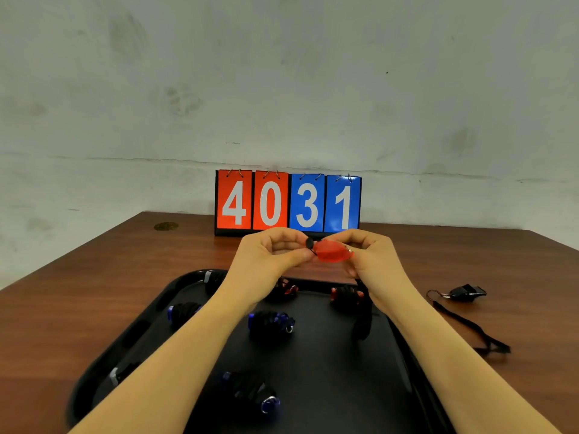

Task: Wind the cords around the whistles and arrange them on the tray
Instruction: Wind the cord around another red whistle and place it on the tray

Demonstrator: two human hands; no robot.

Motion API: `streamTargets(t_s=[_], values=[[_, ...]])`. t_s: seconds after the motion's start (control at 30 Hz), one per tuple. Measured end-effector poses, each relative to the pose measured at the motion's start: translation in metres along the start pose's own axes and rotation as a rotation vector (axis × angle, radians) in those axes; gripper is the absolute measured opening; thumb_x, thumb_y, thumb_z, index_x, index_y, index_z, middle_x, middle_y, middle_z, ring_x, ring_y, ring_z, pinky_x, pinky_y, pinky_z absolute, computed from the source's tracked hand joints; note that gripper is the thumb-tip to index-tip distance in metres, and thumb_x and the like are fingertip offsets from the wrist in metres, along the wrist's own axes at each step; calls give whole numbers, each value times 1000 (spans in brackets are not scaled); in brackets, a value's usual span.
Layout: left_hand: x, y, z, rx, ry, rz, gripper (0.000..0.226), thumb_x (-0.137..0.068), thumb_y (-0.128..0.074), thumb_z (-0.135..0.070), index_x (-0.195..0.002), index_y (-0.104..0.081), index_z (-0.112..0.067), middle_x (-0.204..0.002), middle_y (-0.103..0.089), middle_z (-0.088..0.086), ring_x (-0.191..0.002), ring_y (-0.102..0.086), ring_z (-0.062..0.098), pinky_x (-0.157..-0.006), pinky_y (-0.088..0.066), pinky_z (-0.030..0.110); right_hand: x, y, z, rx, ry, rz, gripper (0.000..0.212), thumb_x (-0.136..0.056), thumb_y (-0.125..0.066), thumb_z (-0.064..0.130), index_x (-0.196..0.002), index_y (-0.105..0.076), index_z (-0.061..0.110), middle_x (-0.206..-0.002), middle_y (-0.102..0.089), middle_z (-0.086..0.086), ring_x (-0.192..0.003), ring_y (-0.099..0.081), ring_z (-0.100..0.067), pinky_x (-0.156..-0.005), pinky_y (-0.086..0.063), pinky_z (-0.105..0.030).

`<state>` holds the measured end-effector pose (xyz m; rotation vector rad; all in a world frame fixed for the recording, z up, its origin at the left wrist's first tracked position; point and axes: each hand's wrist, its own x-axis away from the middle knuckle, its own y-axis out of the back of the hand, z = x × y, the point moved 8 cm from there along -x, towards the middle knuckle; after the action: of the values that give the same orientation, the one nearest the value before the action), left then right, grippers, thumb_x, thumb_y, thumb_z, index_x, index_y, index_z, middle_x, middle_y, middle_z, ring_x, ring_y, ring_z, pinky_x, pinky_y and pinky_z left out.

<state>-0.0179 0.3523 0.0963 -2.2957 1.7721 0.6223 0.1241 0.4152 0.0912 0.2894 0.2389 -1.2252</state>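
**Red whistle in hand, above the black tray**

Item in work: red whistle (pixel 332 251), held in the air above the far edge of the black tray (pixel 326 371) — right hand (pixel 368 255) pinches its ring end, left hand (pixel 275 250) pinches its other end, by a small black bead on the cord. Its black cord (pixel 363 314) hangs loose from the right hand down to the tray.

Step judged in hand: the start of winding this cord; no turns show on the body yet. The next move calls for one hand to hold the whistle steady while the other feeds the hanging cord round it, turn by turn.

On the tray: seven whistles already wound — two red at the far edge, three blue nearer, two with pale ends at the left rim.

Right of the tray, on the tabletop (pixel 94 292): black whistle (pixel 466 292), cord unwound, not yet done.

Beyond the tray: scoreboard (pixel 287 202) reading 4031.

Obstruction: the hanging cord lies just beside a wound red whistle and may snag it.
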Motion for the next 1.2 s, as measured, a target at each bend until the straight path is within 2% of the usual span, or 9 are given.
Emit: streamTargets(t_s=[0.23, 0.33, 0.5, 0.67, 0.8, 0.87, 0.97, 1.13, 1.2], values=[[-4, 11, 10, 127, 55, -118, 16, -78, -67, -3, -92, -66, -9, -82, -72, 7, -75, -70, 14, -74, -56, 23, 8, -17, 11, 220, 186, 110, 8, -81, -68, 15, -84, -73, 21, -79, -72, 8, -82, -64, -1, -70, -48, -9], [-5, 14, 12, 78, 57, -150, 14, -78, -68, -6, -90, -66, -13, -83, -71, 6, -75, -69, 13, -76, -55, 24, 13, -25, 16, 256, 225, 170, 15, -82, -67, 14, -81, -70, 29, -73, -69, 19, -78, -63, 4, -65, -46, -7], [-6, 23, 11, -5, 38, -222, 12, -80, -67, -7, -87, -64, -16, -79, -69, 3, -70, -66, 9, -72, -55, 19, 16, -32, 19, 327, 216, 235, 13, -82, -67, 24, -73, -72, 16, -64, -67, 4, -62, -60, -6, -63, -48, -15], [-8, 29, 10, -152, 6, -264, 11, -82, -66, -11, -84, -61, -22, -79, -65, -5, -71, -64, 5, -66, -51, 11, 26, -42, 28, 267, 226, 347, 12, -84, -64, 24, -82, -73, 16, -60, -61, 9, -58, -54, 1, -57, -42, -10], [-9, 28, 10, -274, -25, -247, 12, -84, -65, -12, -87, -59, -22, -82, -63, -9, -79, -61, 3, -66, -49, 8, 25, -36, 37, 266, 315, 276, 8, -85, -63, 19, -85, -70, 22, -78, -69, 8, -80, -62, -2, -74, -48, -13], [-10, 25, 10, -300, -37, -219, 13, -83, -65, -12, -89, -59, -22, -84, -64, -6, -82, -62, 7, -73, -50, 15, 25, -31, 42, 456, 462, 165, 9, -89, -58, 21, -88, -67, 21, -81, -64, 11, -82, -59, -3, -74, -45, -12], [-10, 18, 8, -325, -65, -148, 15, -83, -64, -10, -86, -58, -24, -84, -64, -6, -83, -62, 8, -72, -49, 13, 29, -28, 49, 701, 688, -10, 20, -92, -46, 30, -94, -61, 17, -90, -54, 11, -84, -52, -5, -73, -43, -16], [-7, 7, 7, -370, -113, -31, 16, -84, -63, -10, -88, -58, -24, -84, -62, -9, -81, -60, 4, -74, -45, 5, 22, -17, 40, 559, 585, -77, 15, -96, -45, 25, -97, -58, 16, -88, -60, 7, -83, -59, -11, -73, -51, -28], [-7, 3, 7, -364, -120, 14, 14, -84, -63, -10, -90, -60, -22, -85, -63, -9, -82, -60, 3, -75, -46, 7, 19, -13, 35, 486, 509, -88, 11, -96, -46, 22, -93, -56, 22, -83, -62, 8, -82, -60, -7, -72, -52, -25]])
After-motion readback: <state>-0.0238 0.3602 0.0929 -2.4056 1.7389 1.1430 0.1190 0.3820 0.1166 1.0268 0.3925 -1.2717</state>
